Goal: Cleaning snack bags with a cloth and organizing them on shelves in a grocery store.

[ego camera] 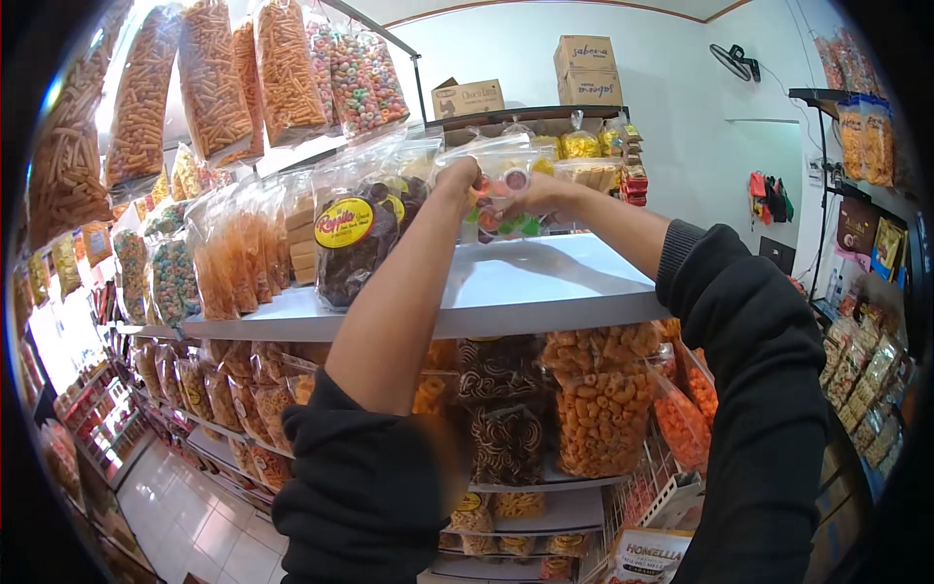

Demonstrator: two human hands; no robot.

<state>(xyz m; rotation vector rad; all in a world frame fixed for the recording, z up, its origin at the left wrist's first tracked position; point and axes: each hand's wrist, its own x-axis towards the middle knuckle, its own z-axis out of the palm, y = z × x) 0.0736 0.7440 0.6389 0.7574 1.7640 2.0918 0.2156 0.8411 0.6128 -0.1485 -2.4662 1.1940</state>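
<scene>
Both arms reach forward over a white metal shelf (554, 270). A clear plastic bag of colourful sweets (503, 197) is between my hands, above the shelf's far part. My left hand (461, 177) is closed on the bag's upper left edge. My right hand (536, 196) holds the bag's right side, with fingers spread across its front. Just left of the bag, clear bags of dark brown snacks (350, 255) with a yellow label stand on the shelf. Behind it are more clear zip bags, partly hidden by the hands.
Big bags of stick snacks (215, 80) and coloured rings (361, 77) hang at upper left. Bags of orange-brown snacks (226, 255) line the shelf's left. Lower shelves hold macaroni-like snacks (602, 409). Cardboard boxes (587, 69) sit on a rear rack; a wall fan (733, 62) is at upper right.
</scene>
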